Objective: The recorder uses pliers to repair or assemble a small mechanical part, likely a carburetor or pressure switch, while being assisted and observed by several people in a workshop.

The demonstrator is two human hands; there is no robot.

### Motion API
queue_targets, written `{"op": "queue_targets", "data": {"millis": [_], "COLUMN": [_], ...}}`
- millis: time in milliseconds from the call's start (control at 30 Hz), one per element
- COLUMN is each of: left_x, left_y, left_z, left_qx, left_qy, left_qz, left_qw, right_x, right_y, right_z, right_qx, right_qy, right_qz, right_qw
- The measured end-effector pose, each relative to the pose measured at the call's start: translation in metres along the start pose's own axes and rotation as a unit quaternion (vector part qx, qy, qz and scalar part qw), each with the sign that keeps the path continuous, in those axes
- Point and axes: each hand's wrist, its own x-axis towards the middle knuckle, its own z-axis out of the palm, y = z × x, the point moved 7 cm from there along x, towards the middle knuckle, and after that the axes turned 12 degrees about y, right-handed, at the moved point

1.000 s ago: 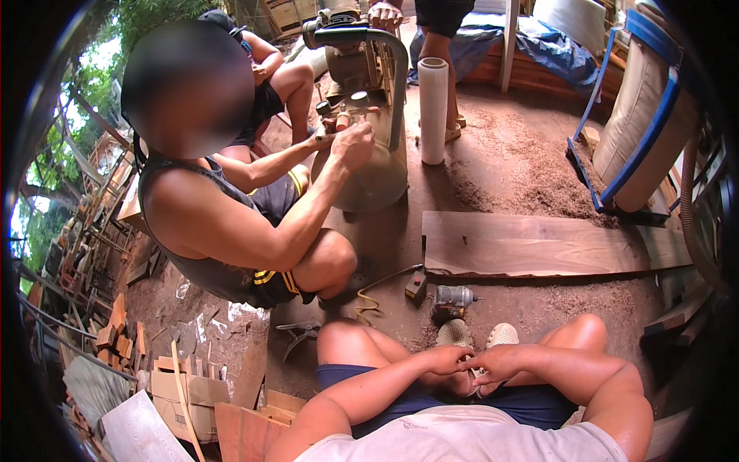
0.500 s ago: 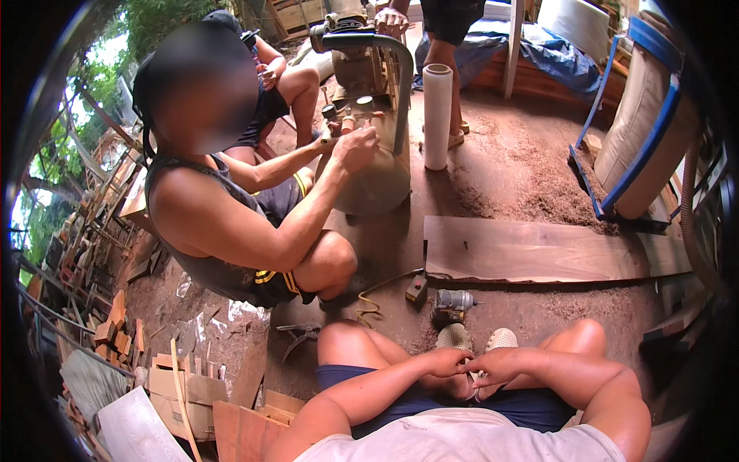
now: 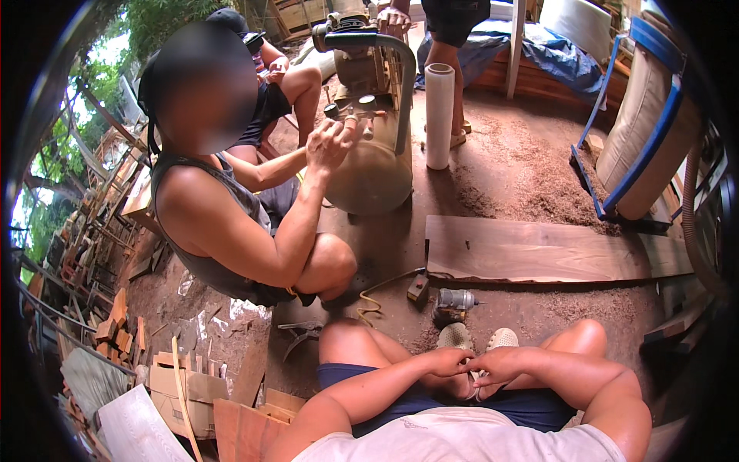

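Observation:
My left hand (image 3: pixel 448 360) and my right hand (image 3: pixel 496 364) meet between my bent knees, their fingertips touching. The fingers look loose and partly stretched, and I make out nothing held in them. Just beyond, my light perforated clogs (image 3: pixel 502 339) rest on the floor. A cordless drill (image 3: pixel 454 300) lies in front of the clogs, nearest to my hands among the tools. To the left, a crouching person (image 3: pixel 223 223) has raised hands at the gauges and valve fittings of an air compressor (image 3: pixel 375 183).
A wide wooden board (image 3: pixel 531 248) lies beyond the drill, near a small switch box (image 3: pixel 418 288) with a yellow cord. A white roll (image 3: pixel 439 115) stands upright by another person's legs. Blue-framed bag equipment (image 3: pixel 639 146) stands right; a cardboard box (image 3: pixel 181 396) and wood scraps sit left.
The crouching person's hands have shifted left and slightly back from the compressor's fittings. My own hands stay as they were.

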Motion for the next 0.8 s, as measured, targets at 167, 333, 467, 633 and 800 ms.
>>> {"op": "queue_targets", "data": {"millis": [167, 333, 467, 633, 800], "left_x": [0.001, 0.001, 0.003, 0.003, 0.001], "left_y": [-0.001, -0.01, -0.013, -0.011, -0.008], "left_z": [0.0, 0.007, 0.006, 0.005, 0.003], "left_qx": [0.002, 0.002, -0.012, -0.005, -0.002], "left_qy": [-0.002, 0.0, 0.02, 0.011, 0.025], "left_qz": [0.006, -0.014, 0.003, -0.008, 0.006], "left_qw": [1.0, 1.0, 1.0, 1.0, 1.0], "right_x": [0.0, 0.003, 0.006, 0.005, 0.005], "right_y": [0.0, 0.007, 0.012, 0.011, 0.009], "right_z": [-0.001, 0.008, 0.006, 0.004, 0.003], "right_qx": [-0.003, -0.002, 0.017, 0.022, 0.01], "right_qy": [0.007, 0.007, 0.022, 0.016, 0.017], "right_qz": [-0.011, -0.017, -0.017, -0.005, -0.003], "right_qw": [1.0, 1.0, 0.999, 1.0, 1.0]}}
